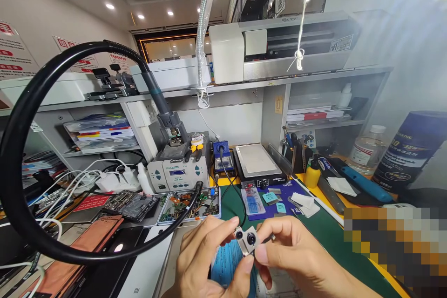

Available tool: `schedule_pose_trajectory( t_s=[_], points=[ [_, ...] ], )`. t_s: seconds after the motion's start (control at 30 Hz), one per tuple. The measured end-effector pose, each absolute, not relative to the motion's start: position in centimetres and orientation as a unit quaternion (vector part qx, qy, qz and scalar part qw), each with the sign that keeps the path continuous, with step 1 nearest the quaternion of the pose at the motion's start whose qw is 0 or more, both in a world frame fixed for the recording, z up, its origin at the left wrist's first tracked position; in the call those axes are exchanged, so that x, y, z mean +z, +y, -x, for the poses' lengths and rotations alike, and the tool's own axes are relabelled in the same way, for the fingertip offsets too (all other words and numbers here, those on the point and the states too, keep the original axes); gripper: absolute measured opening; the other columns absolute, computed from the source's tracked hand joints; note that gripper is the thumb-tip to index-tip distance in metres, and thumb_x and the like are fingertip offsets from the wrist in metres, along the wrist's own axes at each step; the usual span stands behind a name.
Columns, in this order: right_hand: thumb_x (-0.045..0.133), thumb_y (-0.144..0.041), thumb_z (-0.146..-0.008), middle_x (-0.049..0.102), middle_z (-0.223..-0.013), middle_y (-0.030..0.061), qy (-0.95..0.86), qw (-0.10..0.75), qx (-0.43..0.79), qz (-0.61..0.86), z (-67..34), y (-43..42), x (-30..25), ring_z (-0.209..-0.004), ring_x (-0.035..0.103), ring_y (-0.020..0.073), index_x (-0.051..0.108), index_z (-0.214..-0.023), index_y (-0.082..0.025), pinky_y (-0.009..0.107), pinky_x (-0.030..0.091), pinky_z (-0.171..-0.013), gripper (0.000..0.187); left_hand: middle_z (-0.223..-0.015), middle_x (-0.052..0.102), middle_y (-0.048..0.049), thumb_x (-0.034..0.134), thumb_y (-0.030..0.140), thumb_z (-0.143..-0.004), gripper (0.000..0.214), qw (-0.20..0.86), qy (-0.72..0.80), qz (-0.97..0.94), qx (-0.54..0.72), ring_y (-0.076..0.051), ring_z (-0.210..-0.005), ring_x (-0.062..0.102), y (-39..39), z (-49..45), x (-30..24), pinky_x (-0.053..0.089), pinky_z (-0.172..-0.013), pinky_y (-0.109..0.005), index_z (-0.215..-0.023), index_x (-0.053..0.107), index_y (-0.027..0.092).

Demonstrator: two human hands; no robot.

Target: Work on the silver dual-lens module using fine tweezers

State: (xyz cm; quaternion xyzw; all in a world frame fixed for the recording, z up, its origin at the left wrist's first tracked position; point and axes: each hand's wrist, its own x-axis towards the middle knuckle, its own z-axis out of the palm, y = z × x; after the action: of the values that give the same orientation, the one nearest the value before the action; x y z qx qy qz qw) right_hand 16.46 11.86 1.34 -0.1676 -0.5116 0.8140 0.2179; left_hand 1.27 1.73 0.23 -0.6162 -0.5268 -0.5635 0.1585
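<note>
Between my two hands is a small silver camera module (246,245) with two dark round lenses facing the camera. My left hand (204,256) pinches it, with the index finger at its upper left corner and the thumb at its lower edge. My right hand (300,249) grips its right side between thumb and index finger. A short dark piece sticks out behind the right fingers; what it is cannot be made out. Below the hands lies a blue printed sheet (223,260), partly covered by the fingers, on the bench.
A black hot-air hose (14,149) loops across the left, in front of the rework station (178,174). A tray of small parts (162,214), phones and a circuit board (129,205) lie left. Behind are a heating plate (258,160) and soldering iron stand (223,160); bottles (366,149) stand right.
</note>
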Motion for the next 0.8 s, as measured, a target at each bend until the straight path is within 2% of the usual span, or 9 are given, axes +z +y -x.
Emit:
schedule_pose_trajectory(
  t_s=[0.17, 0.37, 0.63, 0.7, 0.73, 0.8],
  points=[
    [0.085, -0.026, -0.073, 0.069, -0.061, 0.0003, -0.547, 0.239, 0.784, 0.172, -16.4, 12.2, 1.2, -0.054, 0.060, 0.0122, 0.072, -0.077, -0.014, 0.023, 0.047, -0.055, 0.019, -0.086, 0.064, -0.0009, 0.063, 0.013, -0.083, 0.036, 0.141, -0.535, 0.613, -0.564, -0.014, -0.073, 0.059, 1.7, -1.2, 0.2, 0.051, -0.074, -0.030, -0.118, 0.063, 0.020],
    [0.084, -0.027, -0.072, 0.068, -0.055, 0.0018, -0.530, 0.224, 0.798, 0.179, -16.4, 12.1, 1.5, -0.051, 0.058, 0.0126, 0.072, -0.077, -0.012, 0.024, 0.049, -0.052, 0.020, -0.093, 0.065, -0.0003, 0.063, 0.016, -0.084, 0.036, 0.136, -0.548, 0.610, -0.557, -0.013, -0.078, 0.061, 1.7, -1.1, 0.0, 0.049, -0.084, -0.030, -0.119, 0.063, 0.022],
    [0.083, -0.029, -0.074, 0.067, -0.057, 0.0019, -0.515, 0.219, 0.810, 0.172, -16.4, 12.1, 1.6, -0.051, 0.058, 0.0116, 0.073, -0.078, -0.011, 0.023, 0.049, -0.051, 0.022, -0.085, 0.064, 0.0005, 0.064, 0.016, -0.083, 0.034, 0.090, -0.534, 0.594, -0.595, -0.014, -0.073, 0.057, 1.9, -1.3, 0.1, 0.047, -0.072, -0.029, -0.116, 0.066, 0.025],
    [0.081, -0.031, -0.077, 0.067, -0.061, 0.0028, -0.517, 0.224, 0.809, 0.167, -16.4, 12.2, 1.6, -0.054, 0.059, 0.0121, 0.074, -0.080, -0.010, 0.023, 0.049, -0.052, 0.022, -0.081, 0.065, 0.0008, 0.067, 0.019, -0.082, 0.029, 0.022, -0.541, 0.563, -0.625, -0.014, -0.071, 0.058, 2.0, -1.3, 0.5, 0.047, -0.071, -0.029, -0.111, 0.069, 0.025],
    [0.080, -0.032, -0.078, 0.068, -0.063, 0.0031, -0.518, 0.229, 0.807, 0.165, -16.4, 12.3, 1.6, -0.055, 0.059, 0.0122, 0.074, -0.082, -0.011, 0.023, 0.048, -0.053, 0.023, -0.079, 0.065, 0.0006, 0.068, 0.022, -0.083, 0.025, -0.045, -0.546, 0.531, -0.646, -0.014, -0.069, 0.058, 2.0, -1.2, 0.8, 0.048, -0.069, -0.028, -0.108, 0.070, 0.024],
    [0.078, -0.033, -0.081, 0.068, -0.066, 0.0030, -0.520, 0.241, 0.803, 0.162, -16.4, 12.4, 1.6, -0.056, 0.059, 0.0122, 0.075, -0.084, -0.011, 0.024, 0.048, -0.054, 0.023, -0.074, 0.064, -0.0006, 0.069, 0.031, -0.084, 0.021, -0.247, -0.533, 0.423, -0.690, -0.014, -0.066, 0.058, 2.3, -0.7, 1.6, 0.049, -0.060, -0.026, -0.101, 0.071, 0.019]
  ],
)
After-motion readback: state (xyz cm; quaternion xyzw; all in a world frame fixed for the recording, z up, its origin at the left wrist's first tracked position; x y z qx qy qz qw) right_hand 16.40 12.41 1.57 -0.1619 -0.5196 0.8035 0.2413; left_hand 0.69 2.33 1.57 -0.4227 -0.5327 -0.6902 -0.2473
